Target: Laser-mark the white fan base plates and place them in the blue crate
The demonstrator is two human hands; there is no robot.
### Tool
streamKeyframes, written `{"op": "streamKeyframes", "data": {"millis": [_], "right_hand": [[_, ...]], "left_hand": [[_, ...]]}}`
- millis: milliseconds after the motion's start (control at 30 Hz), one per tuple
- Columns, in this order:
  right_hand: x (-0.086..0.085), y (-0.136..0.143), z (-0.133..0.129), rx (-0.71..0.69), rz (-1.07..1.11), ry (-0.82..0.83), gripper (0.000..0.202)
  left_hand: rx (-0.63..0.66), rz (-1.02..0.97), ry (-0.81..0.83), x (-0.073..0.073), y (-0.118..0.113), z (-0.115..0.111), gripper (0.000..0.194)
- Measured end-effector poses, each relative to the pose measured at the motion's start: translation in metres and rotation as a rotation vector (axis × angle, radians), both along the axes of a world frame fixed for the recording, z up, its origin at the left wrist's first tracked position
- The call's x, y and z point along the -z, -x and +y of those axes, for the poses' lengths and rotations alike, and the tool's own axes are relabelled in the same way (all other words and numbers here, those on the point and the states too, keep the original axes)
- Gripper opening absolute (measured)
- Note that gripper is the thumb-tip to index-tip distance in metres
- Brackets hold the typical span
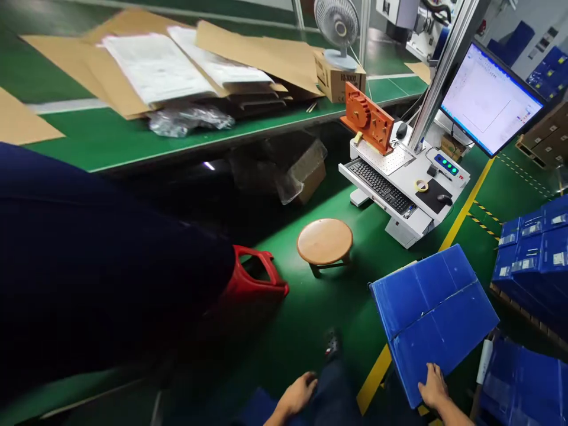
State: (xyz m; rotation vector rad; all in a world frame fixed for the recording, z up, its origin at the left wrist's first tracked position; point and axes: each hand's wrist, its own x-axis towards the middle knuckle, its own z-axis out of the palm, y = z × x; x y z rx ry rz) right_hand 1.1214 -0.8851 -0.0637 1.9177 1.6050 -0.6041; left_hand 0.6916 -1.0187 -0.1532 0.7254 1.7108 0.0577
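Observation:
My right hand (pixel 433 387) lies on the near edge of a closed blue corrugated-plastic box (pixel 437 302), fingers spread over its top. The box stands at the right, its two top flaps meeting at a seam. Low in the middle, my left hand (pixel 298 393) hangs beside my leg with loosely bent fingers; I see nothing in it. A piece of blue material (pixel 260 408) shows at the bottom edge, left of that hand.
A round wooden stool (pixel 325 241) and a red plastic stool (pixel 260 278) stand ahead, near a person's dark clothing (pixel 97 266). Beyond are a green bench (pixel 119 142) with cardboard and a white computer workstation (pixel 408 189). Stacked blue boxes (pixel 532 248) line the right.

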Motion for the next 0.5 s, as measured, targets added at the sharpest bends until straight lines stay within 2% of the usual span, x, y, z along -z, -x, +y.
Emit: {"op": "streamKeyframes", "data": {"millis": [67, 167, 300, 400, 500], "right_hand": [[-0.006, 0.044, 0.017, -0.035, 0.013, -0.003, 0.068], [-0.011, 0.12, 0.062, -0.154, 0.099, -0.042, 0.07], [-0.018, 0.216, 0.127, -0.323, 0.233, -0.103, 0.073], [-0.018, 0.264, 0.163, -0.397, 0.276, -0.109, 0.072], [-0.011, 0.286, 0.184, -0.42, 0.263, -0.063, 0.069]], "left_hand": [[-0.048, 0.008, -0.037, -0.007, 0.028, -0.003, 0.047], [-0.119, 0.033, -0.065, -0.02, 0.063, -0.012, 0.053], [-0.167, 0.081, -0.063, -0.032, 0.098, -0.036, 0.042], [-0.166, 0.115, -0.044, -0.04, 0.12, -0.06, 0.041], [-0.145, 0.147, -0.024, -0.05, 0.14, -0.079, 0.048]]}}
